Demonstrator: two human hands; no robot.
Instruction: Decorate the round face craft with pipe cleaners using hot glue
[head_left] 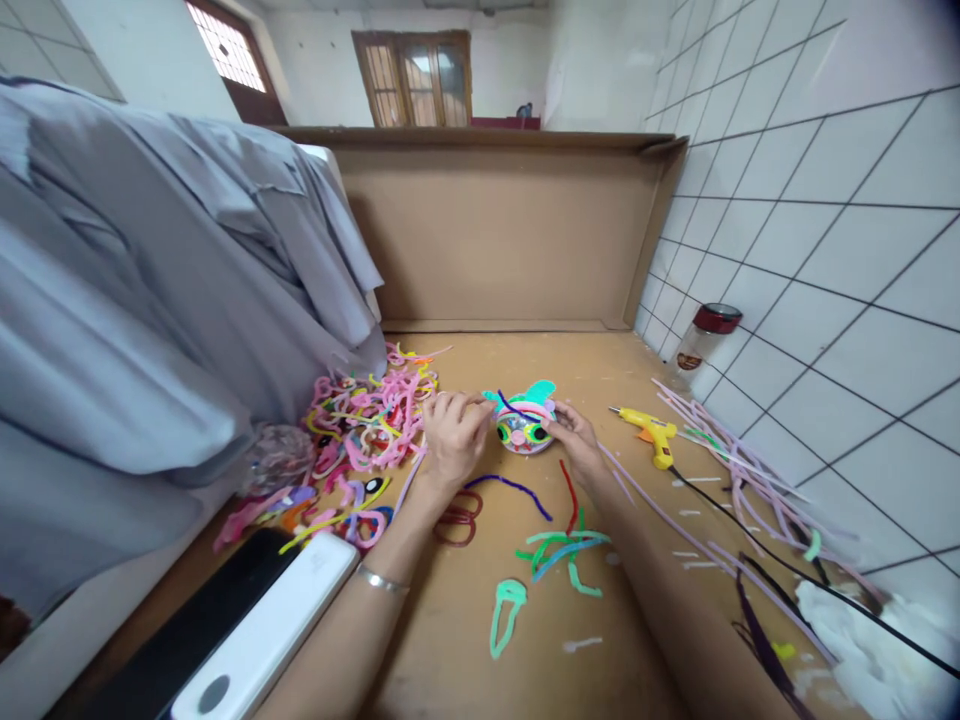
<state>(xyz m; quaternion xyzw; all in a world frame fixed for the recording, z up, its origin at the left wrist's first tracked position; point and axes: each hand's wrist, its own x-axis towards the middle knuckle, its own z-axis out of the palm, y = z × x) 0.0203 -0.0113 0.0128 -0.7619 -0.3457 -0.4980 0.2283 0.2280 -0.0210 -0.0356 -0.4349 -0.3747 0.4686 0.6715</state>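
Fuzzy-wire face (523, 437) over mid-worktop (540, 350), its edge pinched in the right hand's (576, 437) grip. Left hand (454, 437) narrowed beside it; from here, can't tell what's held. Step seems to be placing the purple strip (510, 406); calls for steady alignment.

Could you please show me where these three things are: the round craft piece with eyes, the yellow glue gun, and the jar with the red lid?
Round craft piece (518, 437): head view, on the pink spot between its eyes.
Yellow glue gun (658, 431): head view, on its body.
Jar (697, 345): head view, on its clear side below the lid.
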